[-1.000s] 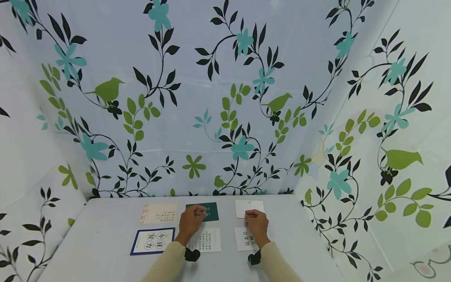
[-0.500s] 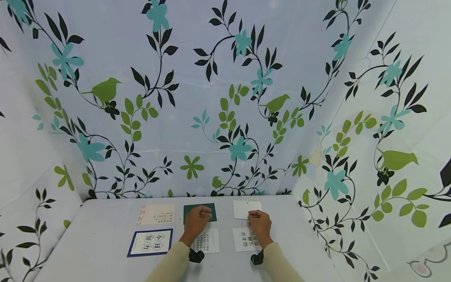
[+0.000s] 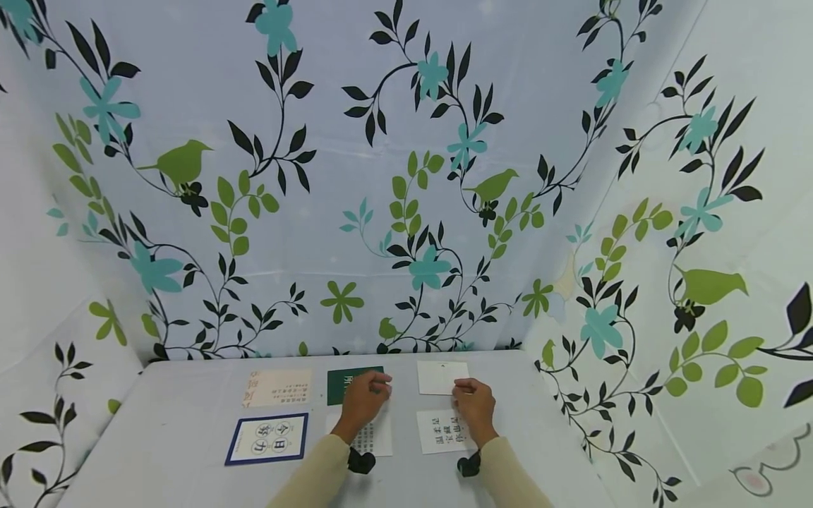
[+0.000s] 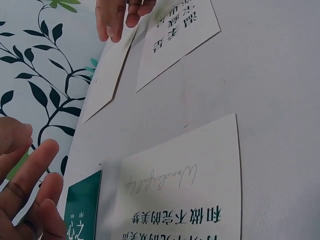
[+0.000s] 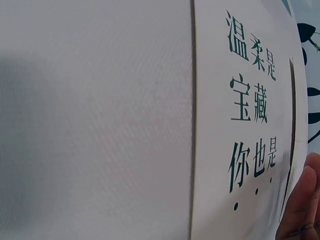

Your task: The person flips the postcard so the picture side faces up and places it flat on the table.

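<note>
My left hand (image 3: pixel 364 402) hovers over a dark green card (image 3: pixel 336 388), covering part of it, its fingers loosely bent around nothing. Below it lies a white card (image 3: pixel 384 432) with lines of text, partly behind the wrist; the left wrist view shows handwriting on this card (image 4: pixel 170 165). My right hand (image 3: pixel 476 408) is at the lower right corner of a nearly plain white card (image 3: pixel 438 377), fingers relaxed; no object shows in them in the left wrist view. Under its wrist is a white card (image 3: pixel 440 432) with large dark characters, filling much of the right wrist view.
To the left on the white table (image 3: pixel 171 437) lie a pale peach card (image 3: pixel 279 388) and a blue-bordered card (image 3: pixel 267 437) with circled characters. A patterned cloth wall (image 3: pixel 381 176) rises behind the table's far edge, another cloth wall (image 3: pixel 635 353) on the right.
Both hands have drifted to the right over the cards, the left uncovering more of the green card's left side. The cards lie as before; the head view has shifted slightly.
</note>
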A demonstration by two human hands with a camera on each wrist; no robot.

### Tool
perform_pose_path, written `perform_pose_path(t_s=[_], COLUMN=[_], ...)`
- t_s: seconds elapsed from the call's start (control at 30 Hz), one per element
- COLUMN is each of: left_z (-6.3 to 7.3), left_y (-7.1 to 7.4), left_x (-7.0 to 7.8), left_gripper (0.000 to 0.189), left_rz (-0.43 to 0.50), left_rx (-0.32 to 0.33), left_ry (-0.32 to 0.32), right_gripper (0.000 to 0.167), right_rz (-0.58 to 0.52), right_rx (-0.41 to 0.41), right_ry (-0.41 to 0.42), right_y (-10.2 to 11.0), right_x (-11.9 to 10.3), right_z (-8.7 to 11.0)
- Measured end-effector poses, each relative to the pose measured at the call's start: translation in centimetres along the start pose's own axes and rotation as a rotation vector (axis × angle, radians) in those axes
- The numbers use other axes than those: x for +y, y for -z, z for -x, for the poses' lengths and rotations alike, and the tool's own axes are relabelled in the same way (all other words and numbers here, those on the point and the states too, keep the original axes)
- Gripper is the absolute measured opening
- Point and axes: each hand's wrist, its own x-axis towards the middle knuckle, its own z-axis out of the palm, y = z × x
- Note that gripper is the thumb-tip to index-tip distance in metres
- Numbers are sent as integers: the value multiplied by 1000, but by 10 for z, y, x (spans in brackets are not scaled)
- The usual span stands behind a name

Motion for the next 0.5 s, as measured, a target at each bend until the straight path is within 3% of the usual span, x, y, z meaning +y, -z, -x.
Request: perform_pose_path(t_s=[0.27,0.5], left_z=[-1,-8], left_y=[-7,-18], left_x=[8,4], left_gripper=[24,33], left_rz=[125,175], left_rx=[-148,-261], left_ry=[11,32], right_gripper=[28,40], right_rz=[1,3], right_rx=[-13,-30], right_ry=[-37,-41], right_y=[7,11], right_x=[1,4], right_z=[-7,-13])
